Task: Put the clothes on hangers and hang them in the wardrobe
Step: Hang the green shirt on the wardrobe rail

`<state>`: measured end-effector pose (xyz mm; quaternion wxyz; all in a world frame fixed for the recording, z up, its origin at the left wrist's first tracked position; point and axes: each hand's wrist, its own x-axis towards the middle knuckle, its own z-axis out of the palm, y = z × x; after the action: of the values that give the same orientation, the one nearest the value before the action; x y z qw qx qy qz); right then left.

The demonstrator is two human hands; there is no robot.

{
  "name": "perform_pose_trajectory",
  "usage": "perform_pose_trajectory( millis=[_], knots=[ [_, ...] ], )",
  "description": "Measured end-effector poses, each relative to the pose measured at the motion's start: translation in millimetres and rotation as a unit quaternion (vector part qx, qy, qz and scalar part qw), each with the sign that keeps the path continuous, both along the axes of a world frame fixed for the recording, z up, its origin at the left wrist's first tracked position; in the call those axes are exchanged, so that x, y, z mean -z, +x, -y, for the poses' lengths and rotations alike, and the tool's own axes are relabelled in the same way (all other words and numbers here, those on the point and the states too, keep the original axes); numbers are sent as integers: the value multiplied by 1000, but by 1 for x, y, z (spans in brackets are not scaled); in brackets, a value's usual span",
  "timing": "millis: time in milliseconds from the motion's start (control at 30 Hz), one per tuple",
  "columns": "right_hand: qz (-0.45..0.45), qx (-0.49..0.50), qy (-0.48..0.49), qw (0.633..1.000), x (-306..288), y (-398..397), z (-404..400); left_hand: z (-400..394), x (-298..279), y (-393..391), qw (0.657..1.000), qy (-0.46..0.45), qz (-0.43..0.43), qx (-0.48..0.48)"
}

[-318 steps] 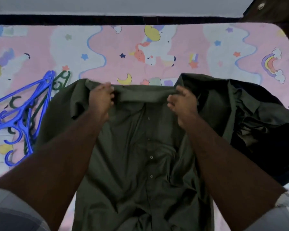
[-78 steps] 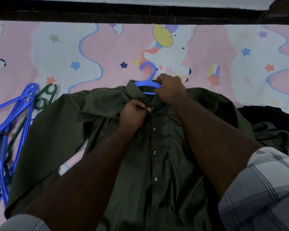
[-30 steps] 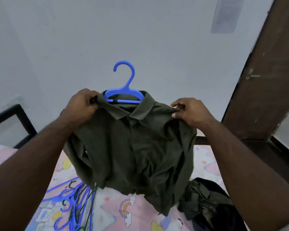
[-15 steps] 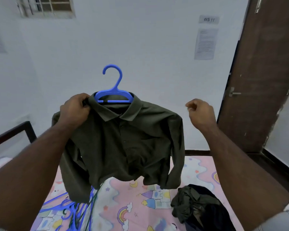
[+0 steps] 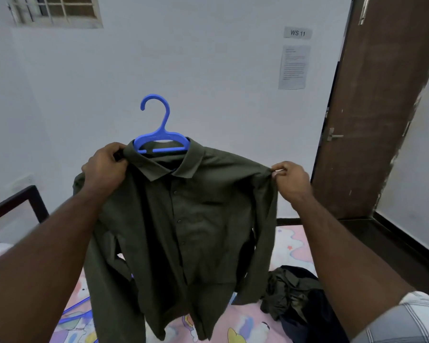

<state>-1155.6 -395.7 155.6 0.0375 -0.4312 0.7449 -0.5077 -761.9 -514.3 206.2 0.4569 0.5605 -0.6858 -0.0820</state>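
Left hand (image 5: 104, 169) gripping the olive shirt's (image 5: 183, 224) shoulder beside the collar, shirt hanging on a blue hanger (image 5: 160, 134) above the pink bed (image 5: 248, 325), right hand (image 5: 290, 179) pinching the other shoulder, crumpled dark clothes (image 5: 295, 293) lower right.

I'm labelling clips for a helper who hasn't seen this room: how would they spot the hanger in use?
Against the pale wall, two hands hold up a dark green shirt. The blue hanger sits inside its collar, hook sticking up, unlike the spare hangers lying on the bed.

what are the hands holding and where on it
The dark green button-up shirt, on a blue plastic hanger: left hand grips one shoulder, right hand pinches the other.
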Motion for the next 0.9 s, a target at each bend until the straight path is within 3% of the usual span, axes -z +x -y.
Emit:
perform_pose_trajectory(
  millis=[167, 267, 367, 500, 633, 767, 900],
  knots=[
    [-20, -28, 43, 998, -6, 10, -4, 6, 5, 11, 1000, -3, -10, 1],
    [13, 4, -8, 1000, -12, 8, -8, 5, 5, 12, 1000, -20, -18, 8],
    [-57, -21, 68, 996, -20, 16, -10, 3, 2, 11, 999, -25, -25, 21],
    [-135, -112, -35, 984, -58, 62, -2, -4, -1, -5, 998, -46, -13, 50],
    [-231, -226, 81, 943, -72, 92, 19, -9, -7, -19, 994, -57, 3, 92],
    [-189, -195, 32, 962, -70, 87, 21, -3, -10, -2, 987, -6, -23, 157],
    [-165, -180, 15, 970, -68, 75, 21, 16, 7, 38, 992, 57, -14, 114]
  ],
)
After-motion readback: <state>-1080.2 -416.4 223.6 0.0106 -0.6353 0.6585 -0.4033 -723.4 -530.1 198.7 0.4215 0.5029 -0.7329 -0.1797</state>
